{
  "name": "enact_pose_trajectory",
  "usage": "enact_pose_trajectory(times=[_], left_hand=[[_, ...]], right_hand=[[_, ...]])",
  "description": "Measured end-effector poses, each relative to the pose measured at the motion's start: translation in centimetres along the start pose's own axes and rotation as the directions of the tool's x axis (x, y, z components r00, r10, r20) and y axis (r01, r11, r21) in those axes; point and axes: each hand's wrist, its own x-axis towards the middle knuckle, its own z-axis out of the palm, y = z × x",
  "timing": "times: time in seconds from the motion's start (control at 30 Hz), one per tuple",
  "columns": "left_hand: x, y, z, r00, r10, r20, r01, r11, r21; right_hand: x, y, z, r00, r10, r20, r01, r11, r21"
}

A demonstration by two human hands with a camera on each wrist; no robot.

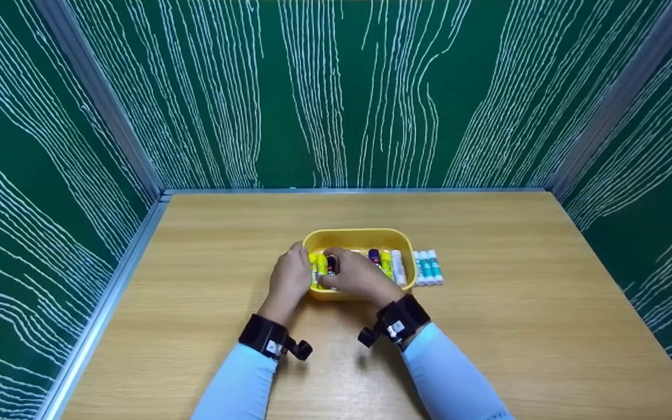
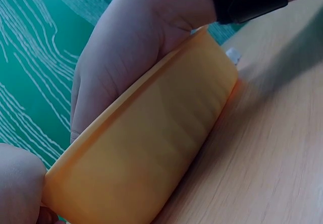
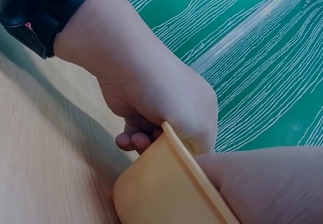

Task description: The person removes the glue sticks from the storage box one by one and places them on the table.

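A yellow plastic bin sits on the table with a row of glue sticks inside. My left hand grips its left end; in the right wrist view that hand has its fingers curled outside, below the rim. Inside the bin, my right hand pinches a dark purple glue stick between thumb and fingers. Yellow glue sticks lie just left of it. Right of the hand are another purple-capped stick, a yellow one and a white one. The right palm hides the middle of the row.
Several teal-and-white glue sticks lie side by side on the wooden table, against the bin's right end. Green panels with white wavy lines enclose the table at the back and sides.
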Motion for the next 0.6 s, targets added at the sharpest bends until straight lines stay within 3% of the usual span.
enact_pose_trajectory(times=[0.3,0.6], left_hand=[[0.01,-0.18,0.16,0.999,0.039,-0.017,-0.039,0.999,0.005],[-0.01,-0.14,0.15,1.0,0.024,-0.018,-0.024,1.0,0.009]], right_hand=[[-0.23,-0.04,0.19,0.999,-0.035,-0.022,0.034,0.999,-0.036],[-0.38,0.12,-0.05,1.0,-0.008,-0.021,0.009,0.998,0.057]])
